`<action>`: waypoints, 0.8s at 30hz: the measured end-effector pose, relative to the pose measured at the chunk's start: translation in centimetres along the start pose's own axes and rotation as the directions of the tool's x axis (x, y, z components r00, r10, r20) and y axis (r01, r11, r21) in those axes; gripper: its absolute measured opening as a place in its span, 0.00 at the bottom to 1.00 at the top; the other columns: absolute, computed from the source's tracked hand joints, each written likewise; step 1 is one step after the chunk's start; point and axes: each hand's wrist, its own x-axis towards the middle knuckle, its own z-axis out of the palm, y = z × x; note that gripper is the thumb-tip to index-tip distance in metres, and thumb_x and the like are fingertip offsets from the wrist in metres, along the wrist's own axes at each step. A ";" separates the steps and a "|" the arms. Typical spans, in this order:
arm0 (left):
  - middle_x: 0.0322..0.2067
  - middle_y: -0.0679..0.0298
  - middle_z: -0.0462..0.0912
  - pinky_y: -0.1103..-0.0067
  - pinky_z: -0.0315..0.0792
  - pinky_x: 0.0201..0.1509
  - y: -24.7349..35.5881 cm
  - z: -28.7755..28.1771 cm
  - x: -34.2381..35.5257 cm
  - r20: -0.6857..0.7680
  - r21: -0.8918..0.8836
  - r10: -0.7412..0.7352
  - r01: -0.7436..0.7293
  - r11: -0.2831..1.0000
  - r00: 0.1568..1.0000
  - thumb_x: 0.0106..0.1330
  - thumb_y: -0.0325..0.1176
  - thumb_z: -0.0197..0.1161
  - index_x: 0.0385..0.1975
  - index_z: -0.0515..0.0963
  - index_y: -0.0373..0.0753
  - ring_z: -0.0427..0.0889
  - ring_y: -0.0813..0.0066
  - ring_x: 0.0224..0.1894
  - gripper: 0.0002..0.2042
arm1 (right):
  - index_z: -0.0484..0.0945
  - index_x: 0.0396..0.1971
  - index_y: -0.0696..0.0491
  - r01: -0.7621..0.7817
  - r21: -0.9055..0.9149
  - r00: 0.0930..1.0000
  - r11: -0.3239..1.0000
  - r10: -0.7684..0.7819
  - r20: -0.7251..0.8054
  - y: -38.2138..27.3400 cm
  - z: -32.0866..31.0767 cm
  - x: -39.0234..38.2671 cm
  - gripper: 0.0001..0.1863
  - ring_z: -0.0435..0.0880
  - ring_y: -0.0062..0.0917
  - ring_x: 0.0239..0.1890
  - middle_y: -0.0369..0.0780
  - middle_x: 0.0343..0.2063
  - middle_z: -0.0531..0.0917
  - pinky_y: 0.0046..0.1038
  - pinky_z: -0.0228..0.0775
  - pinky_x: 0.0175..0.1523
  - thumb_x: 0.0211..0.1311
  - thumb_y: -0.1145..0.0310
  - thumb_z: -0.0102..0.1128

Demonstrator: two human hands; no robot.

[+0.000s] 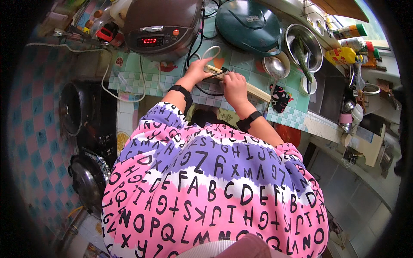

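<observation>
A long cream power strip (257,91) lies slantwise near the counter's front edge, its left end by my left hand (196,72). That hand is closed on this end, the thumb up and the fingers partly hidden. My right hand (235,87) is closed at the strip's middle, fingers bent around a black plug (224,70) whose body is mostly hidden. A black cord (211,93) loops between my hands, and a white cable (211,49) curls behind the left one. I cannot tell whether the plug sits in a socket.
A brown rice cooker (162,26) with a lit display and a dark green round appliance (248,25) stand behind. To the right are a ladle (276,69), a steel bowl (316,38) with a green gourd (301,55), and a sink (329,88). Dark pans (76,107) are at left.
</observation>
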 end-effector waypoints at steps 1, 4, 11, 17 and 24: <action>0.45 0.50 0.82 0.66 0.76 0.53 -0.1 0.1 0.0 -0.012 0.008 0.020 -0.020 1.000 1.000 0.45 0.37 0.79 0.59 0.74 0.47 0.81 0.51 0.48 0.35 | 0.73 0.29 0.51 -0.054 0.114 0.998 0.992 0.051 0.026 0.2 -0.6 0.1 0.06 0.79 0.37 0.34 0.42 0.27 0.77 0.36 0.69 0.42 0.49 0.74 0.60; 0.43 0.51 0.82 0.65 0.75 0.52 -0.3 0.3 -0.4 -0.045 0.009 0.060 -0.060 0.998 0.997 0.46 0.37 0.78 0.55 0.75 0.45 0.81 0.51 0.47 0.32 | 0.71 0.31 0.54 -0.317 0.424 0.944 0.848 0.327 0.052 0.9 -2.3 1.5 0.08 0.80 0.43 0.32 0.46 0.27 0.78 0.40 0.72 0.39 0.52 0.75 0.60; 0.38 0.53 0.82 0.63 0.75 0.45 0.1 0.3 -0.6 -0.047 0.041 0.042 -0.040 0.998 0.998 0.47 0.36 0.77 0.43 0.74 0.42 0.81 0.50 0.43 0.24 | 0.78 0.37 0.52 -0.102 0.402 0.989 0.910 0.137 -0.058 1.8 -1.1 7.0 0.07 0.81 0.45 0.38 0.44 0.35 0.81 0.41 0.75 0.43 0.60 0.74 0.54; 0.35 0.52 0.82 0.62 0.75 0.44 0.6 -0.4 -0.5 -0.050 0.023 0.034 -0.033 0.999 0.998 0.45 0.39 0.78 0.40 0.74 0.41 0.81 0.48 0.42 0.24 | 0.83 0.33 0.52 -0.394 0.269 0.852 0.879 0.239 0.466 2.7 3.1 7.4 0.14 0.85 0.41 0.36 0.43 0.30 0.85 0.36 0.76 0.43 0.42 0.69 0.72; 0.33 0.49 0.82 0.60 0.75 0.43 1.1 -0.5 -0.1 0.003 0.025 0.013 -0.014 1.000 1.000 0.44 0.42 0.78 0.37 0.75 0.38 0.81 0.45 0.40 0.24 | 0.84 0.31 0.50 -0.457 0.277 0.836 0.845 0.301 0.458 1.6 5.0 7.8 0.16 0.85 0.42 0.38 0.45 0.31 0.86 0.39 0.76 0.43 0.38 0.65 0.75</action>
